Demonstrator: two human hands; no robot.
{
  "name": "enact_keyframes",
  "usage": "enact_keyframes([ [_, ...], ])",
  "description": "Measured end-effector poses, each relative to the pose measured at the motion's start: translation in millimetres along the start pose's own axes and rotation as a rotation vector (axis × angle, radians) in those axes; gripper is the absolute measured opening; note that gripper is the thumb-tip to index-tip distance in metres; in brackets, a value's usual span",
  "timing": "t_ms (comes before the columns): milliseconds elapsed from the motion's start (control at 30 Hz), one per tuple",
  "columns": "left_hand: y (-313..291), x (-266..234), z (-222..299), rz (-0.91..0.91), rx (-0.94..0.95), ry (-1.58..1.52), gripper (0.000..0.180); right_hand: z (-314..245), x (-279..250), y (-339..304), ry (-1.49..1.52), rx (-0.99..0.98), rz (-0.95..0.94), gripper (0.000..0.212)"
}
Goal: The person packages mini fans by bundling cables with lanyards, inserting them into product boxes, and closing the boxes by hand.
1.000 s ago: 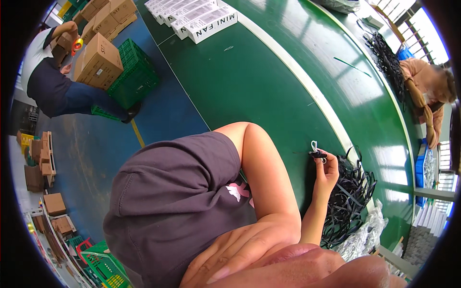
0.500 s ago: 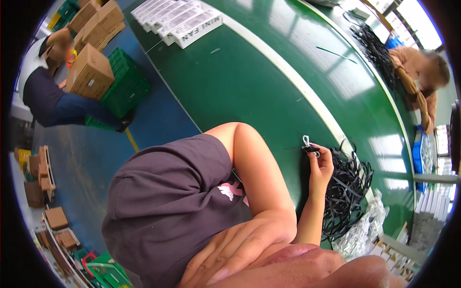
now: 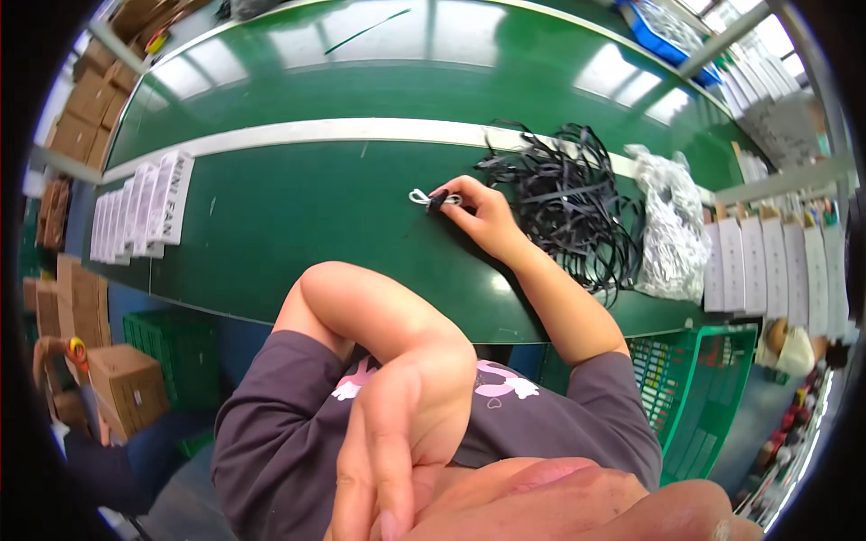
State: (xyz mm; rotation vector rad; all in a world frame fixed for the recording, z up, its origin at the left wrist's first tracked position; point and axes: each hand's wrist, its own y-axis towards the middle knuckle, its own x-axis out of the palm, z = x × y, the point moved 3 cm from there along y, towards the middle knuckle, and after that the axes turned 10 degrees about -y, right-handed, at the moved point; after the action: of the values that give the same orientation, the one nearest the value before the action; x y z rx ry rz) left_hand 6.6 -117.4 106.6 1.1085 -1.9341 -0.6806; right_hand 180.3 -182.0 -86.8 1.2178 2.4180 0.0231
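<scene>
My right hand (image 3: 483,216) is over the green table (image 3: 298,216), thumb and fingers closed on a small bundle: a looped white cable (image 3: 418,196) with a black piece (image 3: 437,201) around its middle. Whether the black piece is a tie or a plug is too small to tell. Beside that hand lies a big tangled heap of flat black straps (image 3: 577,207). My left arm is bent sharply at the elbow. Its hand (image 3: 397,442) is raised close to the camera in front of my dark shirt, fingers stretched out, with nothing visible in it.
White boxes (image 3: 144,207) stand in a row at the table's left. Right of the straps sits crumpled clear plastic (image 3: 672,225), then more white boxes (image 3: 767,270). A green crate (image 3: 713,397) is below at right. A person handles a carton (image 3: 126,388) at lower left.
The view has swung to the right and levelled, so the table now runs across it. My right hand keeps the cable bundle. My left hand stays raised, its fingers now further apart.
</scene>
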Motion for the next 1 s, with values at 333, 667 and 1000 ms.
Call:
enact_keyframes([
  [333,-18,0,-18,-0.085,0.093,0.001,0.05,-7,-2,-3,-0.067,0.093,-0.071,0.019],
  [667,-12,-1,-15,-0.1,0.114,0.165,0.058,-2,-1,-3,-0.001,0.098,-0.099,0.019],
  [1000,-2,1,-2,-0.062,-0.077,0.103,0.05,0,0,-3,0.008,0.057,-0.068,0.017],
])
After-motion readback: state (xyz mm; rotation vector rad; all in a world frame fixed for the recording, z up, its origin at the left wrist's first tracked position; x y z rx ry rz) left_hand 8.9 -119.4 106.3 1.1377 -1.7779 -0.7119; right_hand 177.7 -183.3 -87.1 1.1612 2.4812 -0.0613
